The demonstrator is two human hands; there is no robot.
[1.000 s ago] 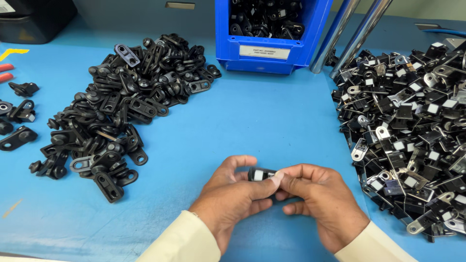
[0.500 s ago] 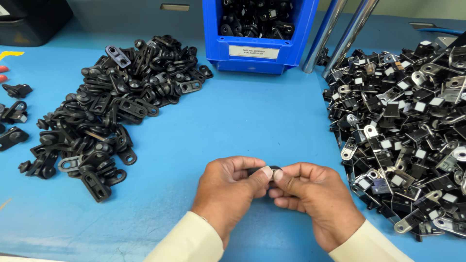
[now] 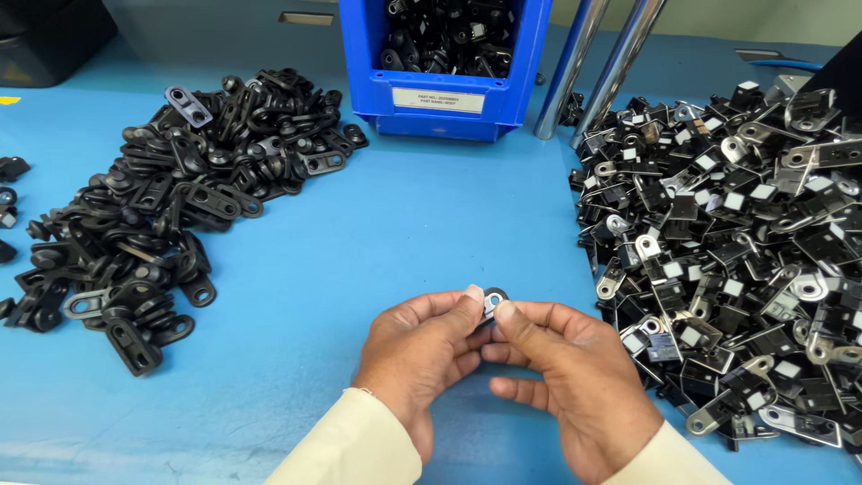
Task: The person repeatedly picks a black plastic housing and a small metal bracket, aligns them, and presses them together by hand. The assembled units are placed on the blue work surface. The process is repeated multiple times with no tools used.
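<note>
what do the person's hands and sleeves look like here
Both hands are bare: no gloves, rings or watch show on the left hand or the right hand. Each wrist ends in a long cream sleeve, the left sleeve and the right sleeve, plain cloth with no visible markings.

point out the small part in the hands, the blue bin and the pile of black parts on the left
small black part (image 3: 492, 298), head view, its ring end above the thumbs
blue bin (image 3: 440, 97), head view, front wall
pile of black parts (image 3: 171, 207), head view, middle of the heap
</note>
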